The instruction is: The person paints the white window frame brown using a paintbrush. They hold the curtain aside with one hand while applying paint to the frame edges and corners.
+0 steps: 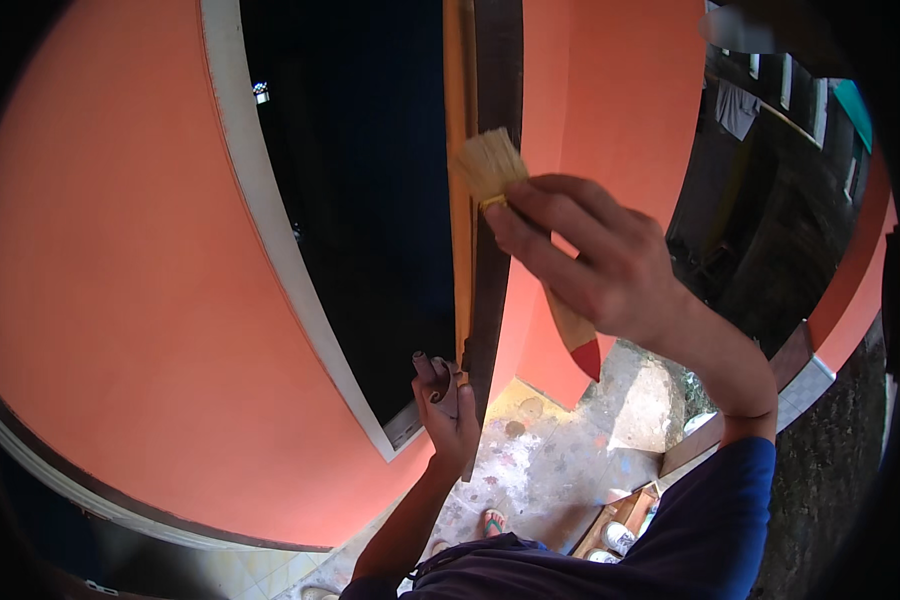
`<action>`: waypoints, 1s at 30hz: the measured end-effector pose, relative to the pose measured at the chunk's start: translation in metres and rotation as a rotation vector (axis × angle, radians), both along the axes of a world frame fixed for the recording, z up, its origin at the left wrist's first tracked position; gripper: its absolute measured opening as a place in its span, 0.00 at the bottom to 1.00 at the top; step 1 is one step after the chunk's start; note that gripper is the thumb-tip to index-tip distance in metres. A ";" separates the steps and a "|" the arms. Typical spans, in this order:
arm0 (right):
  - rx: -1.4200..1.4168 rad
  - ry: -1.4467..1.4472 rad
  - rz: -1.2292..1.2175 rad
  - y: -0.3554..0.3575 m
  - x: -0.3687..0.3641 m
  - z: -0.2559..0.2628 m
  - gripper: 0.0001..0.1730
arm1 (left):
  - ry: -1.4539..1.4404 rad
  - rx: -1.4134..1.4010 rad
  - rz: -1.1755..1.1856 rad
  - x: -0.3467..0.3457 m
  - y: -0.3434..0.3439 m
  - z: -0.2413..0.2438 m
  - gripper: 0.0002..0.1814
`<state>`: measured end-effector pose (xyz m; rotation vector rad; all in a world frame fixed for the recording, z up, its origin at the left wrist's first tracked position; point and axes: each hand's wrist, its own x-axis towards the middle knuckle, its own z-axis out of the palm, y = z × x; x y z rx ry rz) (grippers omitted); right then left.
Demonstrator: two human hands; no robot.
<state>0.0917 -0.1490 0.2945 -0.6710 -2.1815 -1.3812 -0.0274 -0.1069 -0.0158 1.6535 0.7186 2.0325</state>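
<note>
My right hand [607,255] grips a flat paintbrush by the handle close to its head. Its pale bristles [491,159] point up and left, beside the open window sash [495,247]; whether they touch it I cannot tell. The wooden handle [568,319] slants down to a red tip. Lower and to the left, my left hand [448,431] holds a curled brownish sheet [444,390], which looks like sandpaper, near the lower part of the sash. The sash is seen nearly edge-on, with a dark brown side and an orange-brown strip [457,187].
A white window frame [251,217] surrounds a dark opening in the salmon-coloured wall [120,262]. On the stained floor [521,457] below, a wooden rack [596,529] holds shoes [619,538]. A low ledge [802,375] and hanging cloth [736,109] are at the right.
</note>
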 end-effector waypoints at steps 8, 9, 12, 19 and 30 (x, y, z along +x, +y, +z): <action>-0.460 0.161 -0.191 -0.045 0.009 -0.073 0.15 | -0.025 -0.007 -0.587 0.006 0.053 0.002 0.22; -0.342 0.269 -0.131 -0.040 0.006 -0.051 0.13 | 0.032 -0.005 -0.586 0.003 0.054 0.003 0.23; -0.084 0.375 -0.072 -0.047 0.012 -0.027 0.15 | 0.036 -0.095 -0.695 0.011 0.051 0.009 0.24; -0.775 0.203 -0.454 -0.081 0.037 -0.195 0.15 | -0.076 -0.168 -0.881 0.048 0.051 0.028 0.25; 0.048 0.407 -0.260 -0.094 0.078 -0.109 0.18 | -0.043 -0.130 -0.751 0.105 0.019 0.044 0.29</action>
